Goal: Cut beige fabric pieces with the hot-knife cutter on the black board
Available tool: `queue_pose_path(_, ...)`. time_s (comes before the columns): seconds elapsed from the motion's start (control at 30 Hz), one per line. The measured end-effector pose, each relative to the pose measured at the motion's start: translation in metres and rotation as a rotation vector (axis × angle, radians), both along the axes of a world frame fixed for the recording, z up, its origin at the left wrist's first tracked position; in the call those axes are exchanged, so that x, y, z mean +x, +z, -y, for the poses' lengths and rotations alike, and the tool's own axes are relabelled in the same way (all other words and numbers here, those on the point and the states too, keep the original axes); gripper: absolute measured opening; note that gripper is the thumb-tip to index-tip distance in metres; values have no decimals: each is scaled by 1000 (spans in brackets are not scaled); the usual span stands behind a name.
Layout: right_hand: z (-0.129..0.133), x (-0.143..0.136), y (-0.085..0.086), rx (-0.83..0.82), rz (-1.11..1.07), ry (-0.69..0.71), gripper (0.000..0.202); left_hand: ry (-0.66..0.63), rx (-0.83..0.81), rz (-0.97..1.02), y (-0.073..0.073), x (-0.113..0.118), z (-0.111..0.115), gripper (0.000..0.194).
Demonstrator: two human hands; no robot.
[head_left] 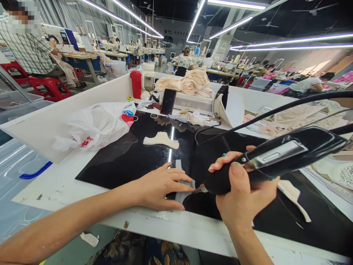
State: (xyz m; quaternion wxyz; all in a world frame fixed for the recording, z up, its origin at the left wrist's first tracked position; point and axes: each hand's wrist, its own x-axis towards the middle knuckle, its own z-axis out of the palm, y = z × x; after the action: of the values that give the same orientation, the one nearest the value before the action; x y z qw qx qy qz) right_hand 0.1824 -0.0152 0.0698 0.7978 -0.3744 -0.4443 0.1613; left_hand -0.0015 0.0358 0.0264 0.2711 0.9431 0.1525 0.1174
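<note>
My right hand (pixel 245 195) is wrapped round a black corded handheld tool (pixel 278 151) with a silver strip along its side. The tool's narrow metal tip points left, close to the fingertips of my left hand (pixel 165 186). That hand lies with fingers spread on a thin, pale translucent strip (pixel 182 195) on the glossy black sheet (pixel 118 162). Farther back on the sheet is a cream fabric piece (pixel 161 140). Another cream piece (pixel 293 193) lies to the right of my right hand.
A white plastic bag (pixel 96 125) sits at the left. Behind the sheet are a phone (pixel 168 102), a red cup (pixel 136 84), a jar (pixel 148 77) and stacked cream fabric (pixel 193 82). The tool's black cable (pixel 261 114) arcs across the right. A person (pixel 30 48) sits far left.
</note>
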Motion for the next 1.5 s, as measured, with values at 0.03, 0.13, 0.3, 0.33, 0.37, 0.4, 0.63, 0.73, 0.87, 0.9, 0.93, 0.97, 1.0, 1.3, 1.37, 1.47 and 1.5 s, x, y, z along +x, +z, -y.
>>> queue_pose_path(0.03,0,0,0,-2,6,0,43,1,-4,5,0,0,0,56)
queue_pose_path(0.13,1,0,1,-20,7,0,41,3,-12,16,0,0,0,57)
queue_pose_path(0.3,2,-6,5,-1,-76,9,41,6,-11,10,1,0,0,54)
queue_pose_path(0.33,3,-7,6,2,-88,15,41,7,-10,11,1,0,0,53)
queue_pose_path(0.37,4,-8,6,3,-93,26,42,8,-10,13,1,0,0,51)
queue_pose_path(0.4,4,-9,5,0,-94,39,42,9,-9,13,1,1,0,51)
queue_pose_path(0.63,6,-13,5,-38,-94,47,44,9,-10,21,0,1,1,48)
queue_pose_path(0.73,6,-14,8,-35,-111,53,44,6,-3,32,0,1,1,47)
queue_pose_path(0.87,10,-16,9,-19,-124,90,41,-3,4,41,-2,2,0,48)
queue_pose_path(0.9,11,-17,8,-22,-120,104,41,-4,2,44,-3,2,0,49)
queue_pose_path(0.93,12,-18,7,-26,-116,118,42,-3,1,44,-3,2,0,50)
queue_pose_path(0.97,13,-19,7,-28,-113,127,42,-2,-1,43,-4,2,0,50)
queue_pose_path(1.0,14,-20,6,-27,-109,133,42,-3,-2,41,-5,2,0,50)
queue_pose_path(1.3,15,-19,8,-35,-123,134,41,-29,6,49,-5,0,-3,61)
queue_pose_path(1.37,17,-18,10,-42,-133,122,40,-36,5,27,-3,0,-3,62)
queue_pose_path(1.47,19,-18,11,-52,-146,132,42,-40,-1,9,1,-1,-4,61)
queue_pose_path(1.5,19,-18,12,-49,-146,138,42,-40,-2,9,2,-1,-4,61)
